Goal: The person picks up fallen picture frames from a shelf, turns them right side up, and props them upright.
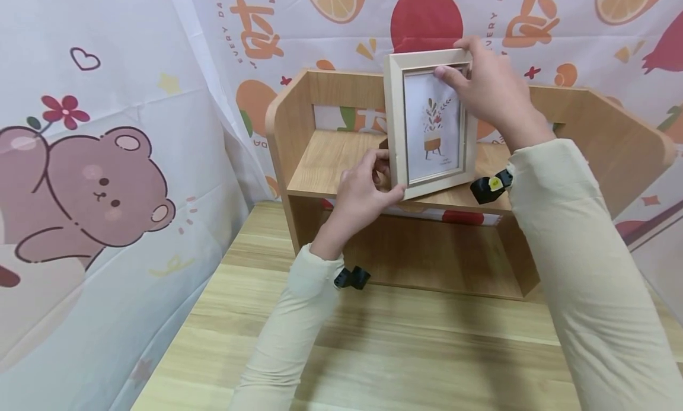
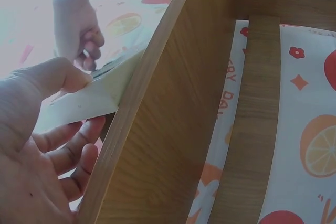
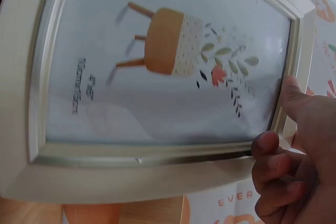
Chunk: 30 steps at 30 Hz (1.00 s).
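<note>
A cream picture frame [image 1: 395, 120] with a potted-plant print [image 1: 433, 135] stands tilted on the upper board of a wooden desk shelf [image 1: 325, 162]. My left hand [image 1: 360, 185] pinches its lower left corner, thumb in front and fingers behind; the left wrist view shows the frame's pale edge [image 2: 86, 100] between them. At the upper right corner, my right hand [image 1: 498, 85] grips the frame, with the thumb over the front border and a finger along the top edge. Close up in the right wrist view, the fingers of the right hand [image 3: 310, 145] are curled at that corner.
The shelf has raised side panels [image 1: 290, 111] and a lower compartment [image 1: 427, 251]. It stands on a light wooden table [image 1: 427, 351] against a fruit-print cloth [image 1: 352, 37]. A bear-print curtain [image 1: 107, 191] hangs at the left.
</note>
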Motion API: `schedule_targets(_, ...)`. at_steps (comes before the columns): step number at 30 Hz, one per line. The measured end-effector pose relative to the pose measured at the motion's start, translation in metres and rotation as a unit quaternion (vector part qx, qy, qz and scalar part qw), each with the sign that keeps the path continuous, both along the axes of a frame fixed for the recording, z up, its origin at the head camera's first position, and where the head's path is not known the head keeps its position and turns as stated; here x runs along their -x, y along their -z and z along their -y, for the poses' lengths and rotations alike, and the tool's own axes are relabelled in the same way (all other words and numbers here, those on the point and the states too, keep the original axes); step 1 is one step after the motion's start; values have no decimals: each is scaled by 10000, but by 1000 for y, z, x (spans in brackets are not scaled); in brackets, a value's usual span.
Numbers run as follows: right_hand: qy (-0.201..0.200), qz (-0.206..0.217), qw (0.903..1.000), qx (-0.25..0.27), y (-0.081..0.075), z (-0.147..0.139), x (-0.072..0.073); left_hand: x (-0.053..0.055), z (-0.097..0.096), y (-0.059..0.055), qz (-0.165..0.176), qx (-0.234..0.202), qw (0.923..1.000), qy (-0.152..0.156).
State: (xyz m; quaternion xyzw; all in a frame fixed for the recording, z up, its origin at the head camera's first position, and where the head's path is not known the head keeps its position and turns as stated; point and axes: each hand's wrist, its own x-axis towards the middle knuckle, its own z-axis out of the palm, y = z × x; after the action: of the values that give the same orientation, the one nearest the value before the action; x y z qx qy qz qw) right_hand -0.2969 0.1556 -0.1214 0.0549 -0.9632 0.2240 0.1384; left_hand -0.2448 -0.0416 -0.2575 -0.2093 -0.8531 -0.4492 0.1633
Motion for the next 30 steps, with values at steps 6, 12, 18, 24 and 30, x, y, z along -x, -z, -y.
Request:
schedule_targets(6, 253, -104, 9994, -205, -2, -5, -2, 2, 4, -2, 202, -25, 9998, 80)
schedule_targets(12, 322, -51, 9990, -311, -4, -6, -2, 4, 9, -2, 423, -163, 9986, 278)
schedule_targets(18, 452, -11, 9983, -357, -6, -15, -4, 7, 13, -5, 800, -397, 9942, 596)
schedule_targets(24, 249, -56, 9996, -89, 0, -31, -1, 7, 18, -6, 874, -375, 9940, 546)
schedule_targets(30, -9, -126, 9996, 233, 7, -40, 2, 6, 20, -7, 894, -335, 9940, 531)
